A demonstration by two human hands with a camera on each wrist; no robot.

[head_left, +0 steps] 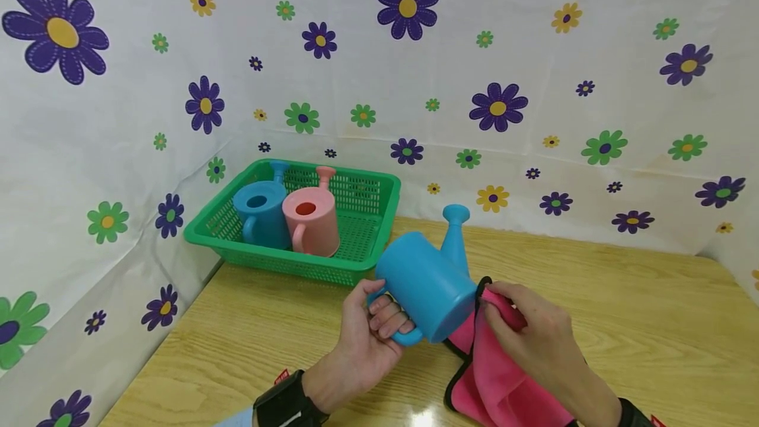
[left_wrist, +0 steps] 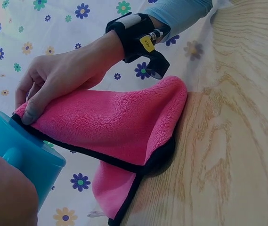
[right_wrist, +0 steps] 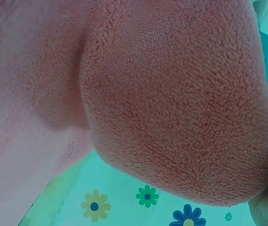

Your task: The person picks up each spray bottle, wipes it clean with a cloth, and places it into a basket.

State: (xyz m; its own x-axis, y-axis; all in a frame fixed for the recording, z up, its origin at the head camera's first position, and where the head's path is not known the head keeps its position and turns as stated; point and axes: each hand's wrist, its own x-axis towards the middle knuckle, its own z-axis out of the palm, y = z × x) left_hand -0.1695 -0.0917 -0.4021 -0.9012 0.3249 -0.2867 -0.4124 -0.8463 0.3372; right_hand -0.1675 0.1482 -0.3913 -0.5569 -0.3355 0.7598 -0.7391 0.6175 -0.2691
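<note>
My left hand [head_left: 370,335] grips a blue watering can [head_left: 423,285] by its handle, fingers curled through the loop. The can is tilted on its side above the table, its base turned toward the right and its spout pointing up and away. In my right hand [head_left: 536,328] a pink fleece cloth [head_left: 495,374] with black edging is pinched near its border, right at the can's base. The cloth hangs down toward the table. In the left wrist view the cloth [left_wrist: 105,122] drapes from the right hand [left_wrist: 53,84]; the cloth [right_wrist: 181,103] nearly fills the right wrist view.
A green plastic basket [head_left: 370,269] stands at the back left of the wooden table [head_left: 284,321]. Inside it are another blue watering can [head_left: 269,216] and a pink watering can [head_left: 314,223], both upright. A flower-patterned sheet [head_left: 356,71] hangs behind and at the left.
</note>
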